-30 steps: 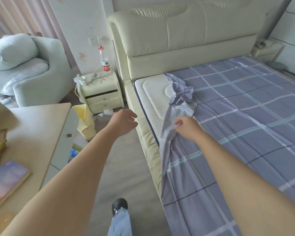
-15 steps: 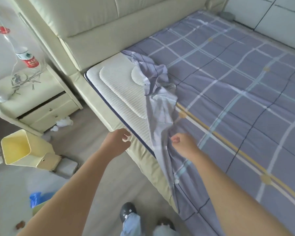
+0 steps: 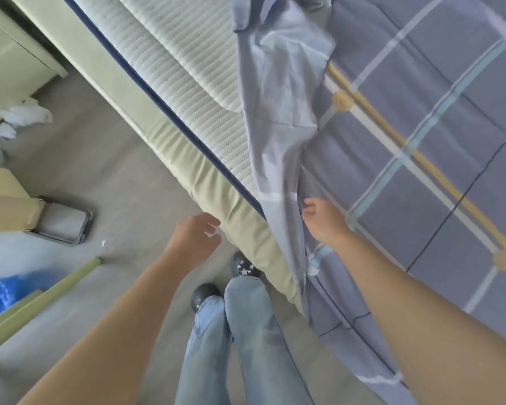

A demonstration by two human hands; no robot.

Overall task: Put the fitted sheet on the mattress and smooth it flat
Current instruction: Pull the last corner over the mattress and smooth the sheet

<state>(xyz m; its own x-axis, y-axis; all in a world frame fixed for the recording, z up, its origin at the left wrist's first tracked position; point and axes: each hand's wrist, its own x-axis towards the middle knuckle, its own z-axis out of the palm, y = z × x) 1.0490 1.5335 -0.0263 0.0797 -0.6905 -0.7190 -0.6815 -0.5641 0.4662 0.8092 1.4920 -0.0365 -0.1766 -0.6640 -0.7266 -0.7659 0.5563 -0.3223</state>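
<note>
- The fitted sheet (image 3: 421,118) covers most of the mattress (image 3: 187,83), its folded-back edge baring the mattress's near strip
- Right hand (image 3: 324,220) beside that fold, fingers apart
- Left hand (image 3: 195,238) off the mattress's edge, fingers loosely apart
- No writing readable

No legible text or labels.

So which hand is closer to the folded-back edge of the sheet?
Right. The right hand is against the sheet's folded-back edge; the left hand hangs open beside the bed frame, apart from it.
</note>
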